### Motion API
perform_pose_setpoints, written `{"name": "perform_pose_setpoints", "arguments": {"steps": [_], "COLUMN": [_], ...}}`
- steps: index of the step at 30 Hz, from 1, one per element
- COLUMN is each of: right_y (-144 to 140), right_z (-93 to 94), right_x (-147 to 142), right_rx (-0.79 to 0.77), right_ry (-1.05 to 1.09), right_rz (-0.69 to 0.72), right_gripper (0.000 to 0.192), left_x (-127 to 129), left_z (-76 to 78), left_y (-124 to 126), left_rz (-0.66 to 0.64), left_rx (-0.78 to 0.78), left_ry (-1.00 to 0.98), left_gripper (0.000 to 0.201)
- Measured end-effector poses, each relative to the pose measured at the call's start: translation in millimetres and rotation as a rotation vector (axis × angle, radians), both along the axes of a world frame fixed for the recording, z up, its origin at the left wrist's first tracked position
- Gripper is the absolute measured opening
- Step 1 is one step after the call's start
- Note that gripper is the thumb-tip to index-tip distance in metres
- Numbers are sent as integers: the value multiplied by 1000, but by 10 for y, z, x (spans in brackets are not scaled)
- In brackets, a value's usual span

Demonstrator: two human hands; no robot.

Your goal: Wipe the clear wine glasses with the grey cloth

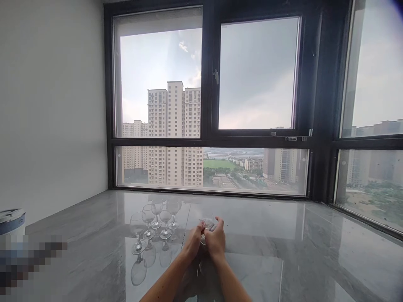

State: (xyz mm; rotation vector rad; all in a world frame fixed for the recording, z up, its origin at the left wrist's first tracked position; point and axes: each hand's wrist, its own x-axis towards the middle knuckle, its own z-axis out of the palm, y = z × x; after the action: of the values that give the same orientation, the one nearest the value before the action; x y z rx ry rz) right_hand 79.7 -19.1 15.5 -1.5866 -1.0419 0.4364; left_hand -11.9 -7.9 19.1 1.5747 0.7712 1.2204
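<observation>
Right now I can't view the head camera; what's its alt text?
A person's left hand and right hand hold a glass between them at a glossy grey surface. Five upright stemmed glasses stand to their left, some reflected in it; behind, a dark-framed window shows tower blocks.

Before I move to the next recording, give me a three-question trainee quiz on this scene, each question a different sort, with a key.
1. Open: What are the left hand and right hand holding between them?
2. Count: How many clear stemmed glasses stand grouped on the glossy grey marbled surface, apart from anything held?
3. True or false: That group stands to the right of both hands.

Key
1. A clear glass, partly hidden by the hands.
2. Five.
3. False; it stands to their left.
</observation>
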Motion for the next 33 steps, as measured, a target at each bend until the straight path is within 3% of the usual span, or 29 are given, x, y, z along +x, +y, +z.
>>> {"name": "perform_pose_setpoints", "arguments": {"steps": [3,6,9,12,16,20,22,28,33], "right_y": [-16,-37,-45,-39,-28,-31,-34,-29,-27], "right_z": [18,45,62,71,83,89,83,56,54], "right_x": [-2,15,81,184,317,396,414,439,448], "right_rx": [-33,-70,-96,-123,-157,-164,-156,-140,-114], "right_ry": [-13,-66,-105,-94,-44,-3,2,9,2], "right_rz": [-24,-82,-151,-232,-345,-419,-437,-478,-472], "right_gripper": [64,61,59,59,58,58,58,59,57], "left_x": [0,6,4,-49,-216,-380,-440,-548,-540], "left_z": [19,-19,-112,-144,-11,147,187,186,164], "left_y": [-32,-21,69,163,173,118,113,198,223], "left_rz": [-155,-139,34,227,440,885,1035,1226,1242], "left_rx": [-92,-173,-234,-189,-15,174,256,231,147], "left_ry": [-53,-23,-1,-21,-9,-35,-41,11,12], "left_gripper": [74,73,67,58,43,15,5,26,31]}}
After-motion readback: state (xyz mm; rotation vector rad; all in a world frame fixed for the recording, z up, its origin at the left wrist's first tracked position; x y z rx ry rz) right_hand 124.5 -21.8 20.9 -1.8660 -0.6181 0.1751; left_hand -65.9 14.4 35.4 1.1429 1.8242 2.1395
